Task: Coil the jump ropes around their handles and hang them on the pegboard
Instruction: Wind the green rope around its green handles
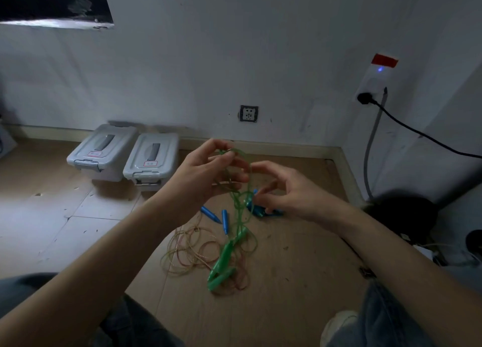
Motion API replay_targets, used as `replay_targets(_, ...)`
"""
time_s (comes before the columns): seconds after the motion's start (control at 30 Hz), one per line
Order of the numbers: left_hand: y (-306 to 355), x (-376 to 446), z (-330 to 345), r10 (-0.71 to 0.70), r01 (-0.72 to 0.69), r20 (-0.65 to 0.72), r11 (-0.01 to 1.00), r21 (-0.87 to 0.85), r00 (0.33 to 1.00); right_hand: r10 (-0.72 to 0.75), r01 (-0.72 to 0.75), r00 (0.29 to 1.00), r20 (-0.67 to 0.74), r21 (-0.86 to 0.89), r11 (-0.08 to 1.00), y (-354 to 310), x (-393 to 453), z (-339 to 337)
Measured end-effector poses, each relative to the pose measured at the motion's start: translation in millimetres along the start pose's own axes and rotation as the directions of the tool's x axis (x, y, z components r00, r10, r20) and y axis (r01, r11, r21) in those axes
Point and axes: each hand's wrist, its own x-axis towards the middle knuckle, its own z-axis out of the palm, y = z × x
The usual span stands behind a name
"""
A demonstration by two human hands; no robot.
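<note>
Your left hand (208,174) is raised above the floor (300,281), its fingers curled and pinching the upper loop of the green jump rope (238,205). From that pinch the green cord hangs down in several tangled strands to its two green handles (221,265), which lie side by side near the floor below the hands; whether they rest on the floor or hang just above it cannot be told. Your right hand (284,190) is held just beside the left, a little lower, its fingers loosely bent close to the hanging strands; whether they grip the cord cannot be told. Under the right hand lies a bundle of blue handles (263,212) on the floor. Two further blue handles (216,216) lie left of the green strands, joined to a thin pale rope (187,252) spread in loose rings over the floor, partly beneath the green handles. Two grey lidded storage boxes (127,153) stand side by side against the wall (234,46), well apart from the ropes. A wall socket (248,113) sits above the skirting; a power strip (375,80) with a black plug is fixed to the wall at right.
</note>
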Motion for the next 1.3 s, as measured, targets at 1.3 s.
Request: replay_targets(1.3, -6, 1, 2, -0.142, 0.072, 0.122, 0.887, 0.456, 0.982, 0.116, -0.102, 0.937, -0.330, 0.058, 0.993, 8, 7, 0)
